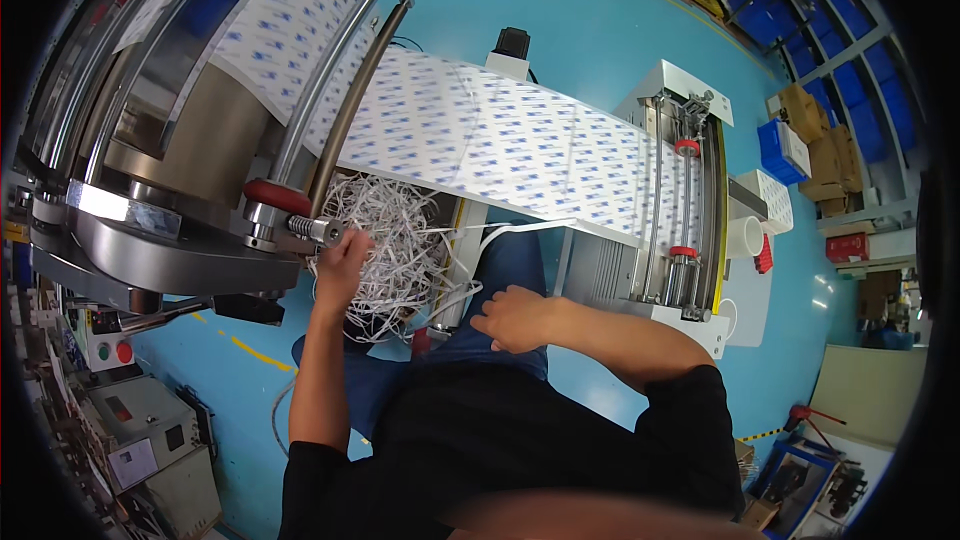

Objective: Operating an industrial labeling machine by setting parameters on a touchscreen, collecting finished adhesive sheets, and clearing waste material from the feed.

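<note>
A tangled heap of narrow white paper strips [395,260] lies below a wide web of white paper with a blue printed pattern [500,130]. My left hand [343,265] is at the heap's left edge, close to the spring-fitted end of a metal roller [315,228]. Its fingers are partly extended and slightly blurred, with no held thing visible. Over my thigh, my right hand [515,320] has its fingers curled, and its palm is hidden. A white trim strip [520,227] runs from the web's near edge toward the heap, passing close to my right hand.
A large roll-fed machine with a metal drum [200,135] stands on the left. The web crosses to a second roller unit [680,210] on the right. A control box with a red button [124,351] sits at lower left. Blue bins and cardboard boxes [820,155] line the right shelving.
</note>
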`<state>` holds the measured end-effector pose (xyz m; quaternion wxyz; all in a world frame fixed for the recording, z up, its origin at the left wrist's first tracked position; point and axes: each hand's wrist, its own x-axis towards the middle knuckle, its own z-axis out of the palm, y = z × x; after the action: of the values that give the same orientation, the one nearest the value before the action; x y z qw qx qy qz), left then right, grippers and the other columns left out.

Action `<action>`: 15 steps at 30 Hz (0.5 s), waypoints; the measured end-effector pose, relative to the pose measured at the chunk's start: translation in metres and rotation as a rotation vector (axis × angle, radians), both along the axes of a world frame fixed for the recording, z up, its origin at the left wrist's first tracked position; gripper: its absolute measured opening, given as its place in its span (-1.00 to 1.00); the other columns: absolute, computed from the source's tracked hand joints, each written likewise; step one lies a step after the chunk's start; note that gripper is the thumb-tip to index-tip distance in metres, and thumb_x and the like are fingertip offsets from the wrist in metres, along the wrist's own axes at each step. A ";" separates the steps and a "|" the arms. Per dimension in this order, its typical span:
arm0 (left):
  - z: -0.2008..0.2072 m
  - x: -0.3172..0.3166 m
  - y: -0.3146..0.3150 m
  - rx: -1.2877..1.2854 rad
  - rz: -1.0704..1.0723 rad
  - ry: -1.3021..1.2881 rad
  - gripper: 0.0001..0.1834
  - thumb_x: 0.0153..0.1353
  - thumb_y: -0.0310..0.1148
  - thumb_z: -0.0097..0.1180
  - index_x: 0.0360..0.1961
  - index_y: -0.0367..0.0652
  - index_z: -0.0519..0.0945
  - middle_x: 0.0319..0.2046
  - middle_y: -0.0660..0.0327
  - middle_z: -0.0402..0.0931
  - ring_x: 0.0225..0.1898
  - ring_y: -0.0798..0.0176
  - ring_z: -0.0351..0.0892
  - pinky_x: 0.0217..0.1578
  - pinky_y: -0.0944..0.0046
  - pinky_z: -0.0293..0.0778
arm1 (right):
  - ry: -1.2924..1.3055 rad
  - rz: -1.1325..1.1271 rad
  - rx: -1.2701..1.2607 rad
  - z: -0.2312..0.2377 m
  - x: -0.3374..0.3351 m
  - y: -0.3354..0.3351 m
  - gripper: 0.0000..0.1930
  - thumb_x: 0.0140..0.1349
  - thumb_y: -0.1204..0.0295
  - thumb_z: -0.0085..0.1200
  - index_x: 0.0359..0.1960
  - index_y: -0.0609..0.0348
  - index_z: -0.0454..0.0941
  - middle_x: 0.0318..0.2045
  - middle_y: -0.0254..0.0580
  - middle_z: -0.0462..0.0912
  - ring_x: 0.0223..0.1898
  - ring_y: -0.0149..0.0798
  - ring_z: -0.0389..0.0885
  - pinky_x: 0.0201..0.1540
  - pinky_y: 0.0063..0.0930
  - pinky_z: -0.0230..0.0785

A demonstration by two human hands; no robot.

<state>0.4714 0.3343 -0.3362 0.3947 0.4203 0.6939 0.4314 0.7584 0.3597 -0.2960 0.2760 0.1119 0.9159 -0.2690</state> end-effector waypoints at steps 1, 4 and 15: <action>-0.005 -0.013 -0.011 0.001 0.000 -0.001 -0.74 0.29 -0.26 -0.03 -0.48 -0.15 0.53 -0.62 0.42 0.34 -0.58 0.58 0.17 -0.51 0.51 0.13 | -0.001 0.000 0.001 0.001 0.000 -0.001 -0.58 0.20 0.16 0.06 0.00 0.16 0.41 -0.17 -0.08 0.54 -0.08 -0.07 0.50 -0.07 -0.20 0.32; -0.003 -0.038 -0.035 0.009 0.032 -0.073 -0.73 0.30 -0.25 -0.02 -0.47 -0.16 0.53 -0.58 0.42 0.36 -0.55 0.57 0.19 -0.50 0.50 0.13 | 0.004 0.004 0.012 0.001 -0.001 0.000 -0.57 0.20 0.16 0.06 0.00 0.15 0.41 -0.17 -0.08 0.54 -0.08 -0.07 0.50 -0.07 -0.20 0.32; -0.022 -0.042 -0.072 0.181 0.141 -0.289 -0.72 0.34 -0.24 -0.01 -0.40 -0.24 0.52 -0.52 0.35 0.44 -0.51 0.54 0.25 -0.42 0.49 0.22 | -0.047 0.005 -0.010 0.010 -0.006 -0.013 -0.55 0.21 0.15 0.05 0.05 0.15 0.38 -0.16 -0.05 0.54 -0.07 -0.03 0.50 -0.05 -0.18 0.32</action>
<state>0.4290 0.2626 -0.3586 0.4196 0.3380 0.6160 0.5747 0.7522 0.3464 -0.2861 0.2989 0.1147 0.9081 -0.2700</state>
